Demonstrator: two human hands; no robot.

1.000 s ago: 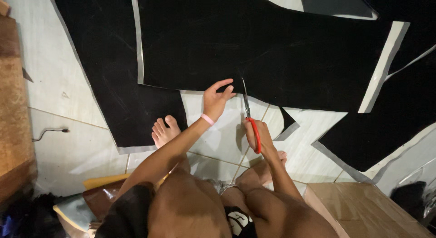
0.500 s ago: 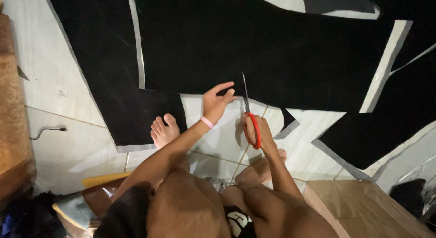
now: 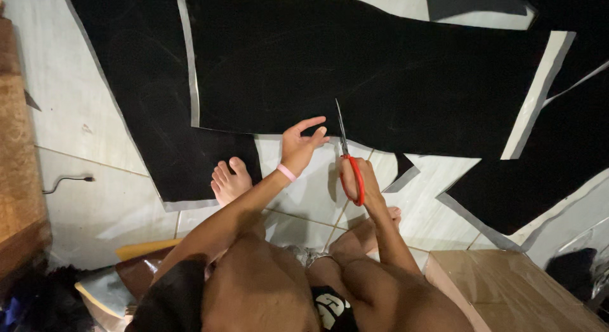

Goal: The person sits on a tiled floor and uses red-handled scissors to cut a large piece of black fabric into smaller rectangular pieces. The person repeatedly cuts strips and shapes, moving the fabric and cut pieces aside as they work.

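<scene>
The person squats on a pale tiled floor (image 3: 95, 199) and looks down at both hands. The right hand (image 3: 358, 180) is closed around the red handles of a pair of scissors (image 3: 347, 161); the fingers go through the loops. The thin metal blades point away from the body, and their tips reach onto the lower edge of a large black sheet (image 3: 355, 72) that lies flat on the floor. The blades look almost closed, but I cannot tell this for sure.

The left hand (image 3: 301, 145) is just beside the scissors, on their left side. Its fingers are spread and loose, not gripping anything, and the fingertips rest at the same edge of the black sheet. A pink band (image 3: 287, 172) sits on the left wrist.

So the sheet edge lies directly in front of both hands, and the scissors are between them and a little to the right.

A second black sheet (image 3: 146, 104) lies to the left, and one bare foot (image 3: 228, 180) touches its lower edge. More black pieces (image 3: 545, 161) lie on the right. A cardboard box (image 3: 507, 287) stands at the lower right.
</scene>
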